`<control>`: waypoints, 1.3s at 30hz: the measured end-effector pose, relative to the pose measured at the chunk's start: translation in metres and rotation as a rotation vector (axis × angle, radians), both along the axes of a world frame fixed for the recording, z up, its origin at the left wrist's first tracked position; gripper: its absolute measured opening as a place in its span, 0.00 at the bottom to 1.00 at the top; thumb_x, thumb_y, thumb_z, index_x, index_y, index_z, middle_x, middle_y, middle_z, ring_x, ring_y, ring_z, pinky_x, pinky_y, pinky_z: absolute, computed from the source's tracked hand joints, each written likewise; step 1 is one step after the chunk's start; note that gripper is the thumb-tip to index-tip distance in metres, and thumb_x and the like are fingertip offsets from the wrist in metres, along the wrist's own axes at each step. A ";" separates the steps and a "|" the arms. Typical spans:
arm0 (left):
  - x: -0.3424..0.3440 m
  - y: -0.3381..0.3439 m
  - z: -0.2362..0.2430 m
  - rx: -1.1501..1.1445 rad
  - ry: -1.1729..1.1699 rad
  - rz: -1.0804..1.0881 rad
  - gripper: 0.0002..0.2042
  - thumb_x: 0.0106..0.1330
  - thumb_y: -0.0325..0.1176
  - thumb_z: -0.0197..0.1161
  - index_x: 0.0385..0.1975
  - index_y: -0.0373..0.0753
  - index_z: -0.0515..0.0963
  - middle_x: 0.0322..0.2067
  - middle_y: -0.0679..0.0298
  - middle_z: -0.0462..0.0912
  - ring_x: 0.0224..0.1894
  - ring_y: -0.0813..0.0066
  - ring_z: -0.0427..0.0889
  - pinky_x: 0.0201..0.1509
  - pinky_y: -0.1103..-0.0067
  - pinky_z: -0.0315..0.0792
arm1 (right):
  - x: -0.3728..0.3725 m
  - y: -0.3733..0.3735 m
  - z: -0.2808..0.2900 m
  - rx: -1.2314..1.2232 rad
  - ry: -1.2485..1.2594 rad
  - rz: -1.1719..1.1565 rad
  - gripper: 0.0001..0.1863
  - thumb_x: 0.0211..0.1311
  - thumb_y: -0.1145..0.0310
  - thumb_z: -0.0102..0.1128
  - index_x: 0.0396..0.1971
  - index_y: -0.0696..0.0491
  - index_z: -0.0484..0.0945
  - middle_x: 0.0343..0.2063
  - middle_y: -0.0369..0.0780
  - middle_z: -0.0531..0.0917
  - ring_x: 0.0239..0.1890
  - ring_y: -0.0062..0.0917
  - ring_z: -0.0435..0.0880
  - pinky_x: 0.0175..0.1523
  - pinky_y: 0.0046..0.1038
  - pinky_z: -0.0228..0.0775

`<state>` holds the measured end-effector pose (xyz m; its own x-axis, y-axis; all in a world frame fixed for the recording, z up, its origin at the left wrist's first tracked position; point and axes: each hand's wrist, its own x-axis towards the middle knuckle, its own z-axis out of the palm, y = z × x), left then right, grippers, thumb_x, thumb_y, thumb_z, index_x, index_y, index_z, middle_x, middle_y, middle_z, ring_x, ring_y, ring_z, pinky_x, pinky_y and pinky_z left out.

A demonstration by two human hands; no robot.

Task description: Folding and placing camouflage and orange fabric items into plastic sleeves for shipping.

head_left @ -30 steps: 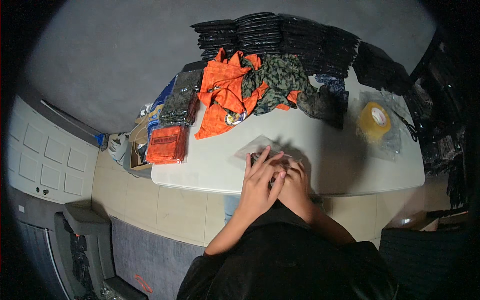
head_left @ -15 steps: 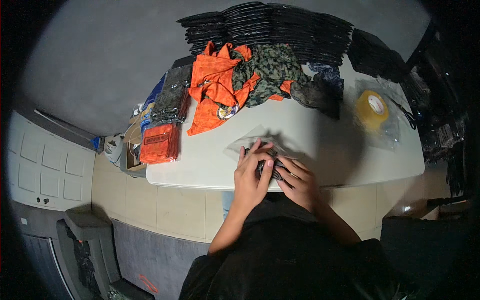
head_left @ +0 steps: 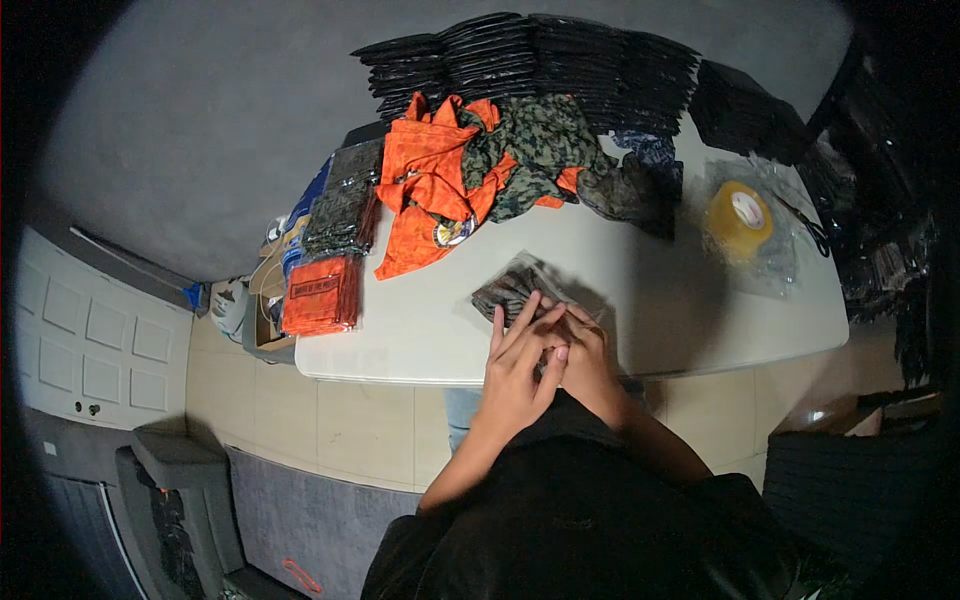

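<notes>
A white table (head_left: 640, 300) is filling the middle of the view, its near edge curving along the six o'clock side. Along its twelve o'clock edge, stacks of black flat packets (head_left: 540, 55) are sitting in rows, running on toward two o'clock. Just below them, at about eleven o'clock from the table's middle, a heap of orange and camouflage garments (head_left: 480, 165) is lying loose. At nine to ten o'clock, a pile of dark bagged items (head_left: 342, 205) is resting by the table's left edge, with an orange bagged packet (head_left: 320, 293) just below it. At two o'clock, a roll of yellowish tape (head_left: 737, 215) is sitting on a crumpled clear plastic sheet (head_left: 775, 260), with scissors (head_left: 808, 225) just beside it.

Near the six o'clock edge of the table, a clear bag holding a folded camouflage garment (head_left: 515, 285) is lying flat. The left hand (head_left: 520, 365) is pressing on its near end, fingers spread and straight, grasping nothing. The right hand (head_left: 585, 360) is touching the left one at its three o'clock side, partly tucked beneath its fingers; I cannot tell whether it is gripping the bag.
</notes>
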<state>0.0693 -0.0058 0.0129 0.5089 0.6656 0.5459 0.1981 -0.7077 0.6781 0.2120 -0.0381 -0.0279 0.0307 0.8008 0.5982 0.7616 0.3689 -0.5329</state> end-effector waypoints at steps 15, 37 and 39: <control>-0.003 -0.001 0.000 0.014 0.024 0.068 0.06 0.72 0.32 0.62 0.37 0.36 0.80 0.60 0.51 0.82 0.73 0.46 0.69 0.76 0.44 0.50 | 0.023 -0.029 0.005 -0.036 -0.285 0.110 0.23 0.56 0.73 0.69 0.54 0.59 0.80 0.60 0.48 0.80 0.67 0.42 0.77 0.65 0.38 0.75; -0.002 -0.011 -0.002 0.014 -0.033 0.054 0.04 0.70 0.27 0.64 0.37 0.33 0.80 0.59 0.46 0.82 0.68 0.43 0.75 0.72 0.50 0.65 | 0.010 -0.035 0.023 -0.200 -0.134 0.106 0.30 0.53 0.67 0.70 0.58 0.60 0.76 0.62 0.56 0.77 0.69 0.46 0.74 0.66 0.41 0.73; -0.002 -0.011 -0.003 0.036 -0.029 0.047 0.05 0.70 0.28 0.64 0.38 0.33 0.80 0.59 0.47 0.82 0.68 0.44 0.75 0.71 0.51 0.67 | 0.014 -0.032 0.012 -0.188 -0.157 0.143 0.30 0.54 0.67 0.70 0.58 0.60 0.76 0.63 0.55 0.76 0.68 0.45 0.75 0.67 0.42 0.73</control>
<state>0.0672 -0.0166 0.0098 0.4607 0.6683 0.5840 0.2122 -0.7219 0.6587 0.2258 -0.0698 -0.0155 -0.1716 0.8876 0.4275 0.7876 0.3842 -0.4817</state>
